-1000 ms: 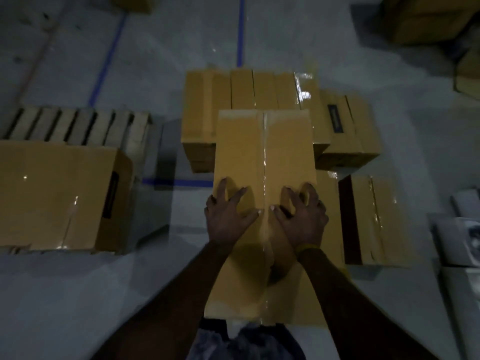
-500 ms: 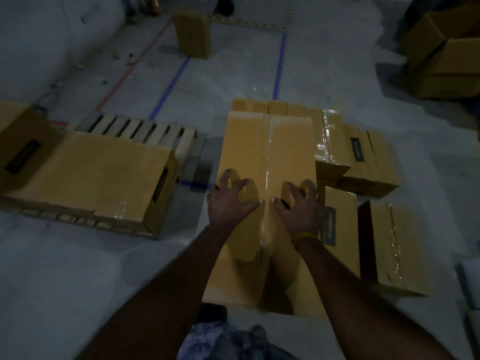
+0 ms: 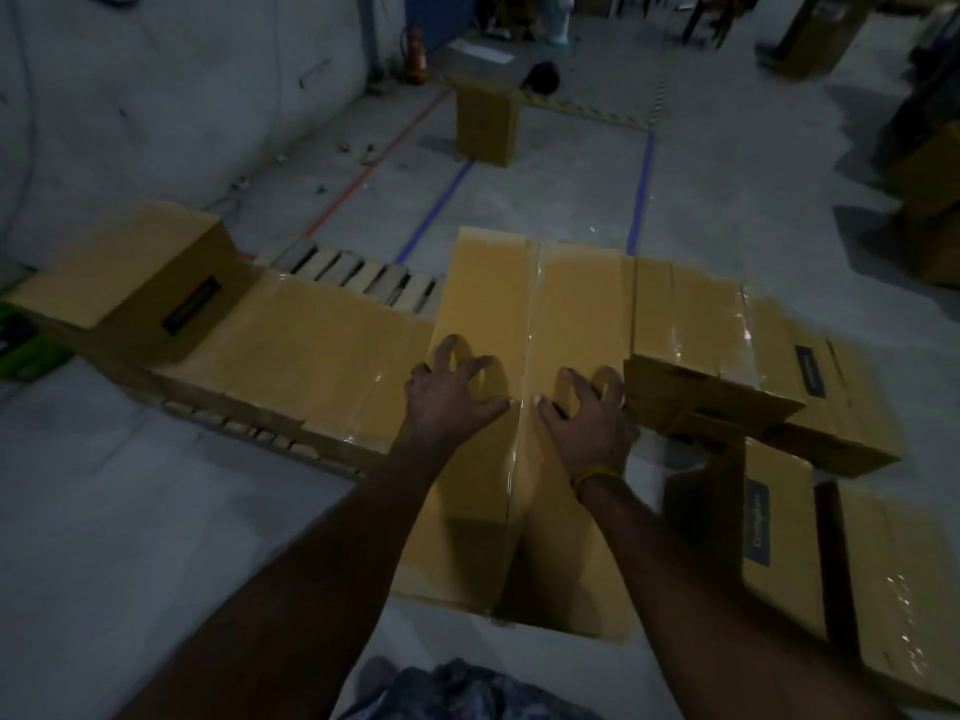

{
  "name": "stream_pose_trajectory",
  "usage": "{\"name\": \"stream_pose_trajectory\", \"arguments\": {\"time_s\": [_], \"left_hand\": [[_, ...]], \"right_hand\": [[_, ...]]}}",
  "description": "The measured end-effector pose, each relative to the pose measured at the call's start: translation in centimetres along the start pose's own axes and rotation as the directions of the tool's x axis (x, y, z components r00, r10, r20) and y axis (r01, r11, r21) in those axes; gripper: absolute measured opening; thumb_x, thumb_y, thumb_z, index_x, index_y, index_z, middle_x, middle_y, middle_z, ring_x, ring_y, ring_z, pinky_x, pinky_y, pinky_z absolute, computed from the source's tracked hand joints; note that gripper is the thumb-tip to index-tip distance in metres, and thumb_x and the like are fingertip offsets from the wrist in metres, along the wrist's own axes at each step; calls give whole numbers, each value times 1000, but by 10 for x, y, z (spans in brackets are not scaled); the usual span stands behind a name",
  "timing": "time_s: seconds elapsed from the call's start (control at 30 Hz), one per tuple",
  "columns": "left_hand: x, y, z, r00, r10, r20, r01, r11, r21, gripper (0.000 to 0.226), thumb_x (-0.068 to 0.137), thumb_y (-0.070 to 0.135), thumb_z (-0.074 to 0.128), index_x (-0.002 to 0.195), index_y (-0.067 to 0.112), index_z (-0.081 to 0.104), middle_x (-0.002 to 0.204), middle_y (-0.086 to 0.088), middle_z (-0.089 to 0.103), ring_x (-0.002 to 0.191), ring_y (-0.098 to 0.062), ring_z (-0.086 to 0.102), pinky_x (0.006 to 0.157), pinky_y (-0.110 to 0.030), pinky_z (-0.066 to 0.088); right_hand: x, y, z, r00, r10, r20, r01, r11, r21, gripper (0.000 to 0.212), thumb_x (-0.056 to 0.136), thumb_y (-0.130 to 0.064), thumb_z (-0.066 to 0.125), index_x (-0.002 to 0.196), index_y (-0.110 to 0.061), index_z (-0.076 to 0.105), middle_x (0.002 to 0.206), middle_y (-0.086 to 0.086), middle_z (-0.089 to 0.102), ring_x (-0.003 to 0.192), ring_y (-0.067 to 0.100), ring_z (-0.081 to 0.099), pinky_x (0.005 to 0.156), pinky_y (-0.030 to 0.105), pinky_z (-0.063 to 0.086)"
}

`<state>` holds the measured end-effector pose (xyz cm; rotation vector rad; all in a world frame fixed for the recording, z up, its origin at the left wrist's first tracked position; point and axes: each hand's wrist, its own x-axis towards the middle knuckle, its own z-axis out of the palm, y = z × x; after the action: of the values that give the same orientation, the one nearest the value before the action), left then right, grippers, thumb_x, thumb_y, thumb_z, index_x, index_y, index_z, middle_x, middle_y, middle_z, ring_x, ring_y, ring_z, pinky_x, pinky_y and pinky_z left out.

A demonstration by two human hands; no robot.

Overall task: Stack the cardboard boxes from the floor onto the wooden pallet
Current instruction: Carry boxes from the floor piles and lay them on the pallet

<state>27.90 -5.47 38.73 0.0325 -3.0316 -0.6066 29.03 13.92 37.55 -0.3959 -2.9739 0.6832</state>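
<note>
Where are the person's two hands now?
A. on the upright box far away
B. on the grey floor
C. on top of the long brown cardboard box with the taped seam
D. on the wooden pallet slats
C: the left hand and the right hand press with spread fingers on the long brown cardboard box, one each side of its seam.

Dim, murky light with dark vignetted corners; tape on the cardboard boxes [image 3: 691, 324] glints faintly; the floor [image 3: 156, 511] looks grainy, and wide-angle bending and blur smear the edges.
</note>
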Motion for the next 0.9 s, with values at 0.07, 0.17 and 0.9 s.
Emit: {"name": "stream_pose_trajectory", "arguments": {"time_s": [0.07, 0.17, 0.9], "left_hand": [[7, -38, -18, 1000, -12, -17, 13, 1000, 26, 78, 72, 81, 60, 139, 43, 49, 161, 1, 19, 125, -42, 45, 102, -50, 39], [15, -90, -44, 999, -27, -39, 29, 998, 61, 78, 71, 82, 59, 138, 43, 50, 161, 1, 20, 123, -41, 47, 99, -48, 41], [183, -383, -135, 962, -271, 38, 269, 962, 49, 78, 75, 77, 62, 143, 46, 41, 163, 4, 8, 137, -41, 30, 110, -56, 32]], "right_hand": [[-4, -39, 18, 1000, -10, -4, 10, 1000, -5, 68, 84, -70, 56, 144, -40, 47, 159, 1, 17, 135, 39, 37, 106, 53, 35], [-8, -92, 42, 999, -43, -16, 43, 999, 3, 68, 83, -71, 56, 143, -40, 49, 157, 3, 22, 132, 39, 40, 105, 51, 39], [95, -399, 224, 971, -184, 151, 176, 982, 63, 66, 85, -69, 57, 144, -41, 47, 158, 1, 18, 130, 40, 39, 103, 53, 37]]}}
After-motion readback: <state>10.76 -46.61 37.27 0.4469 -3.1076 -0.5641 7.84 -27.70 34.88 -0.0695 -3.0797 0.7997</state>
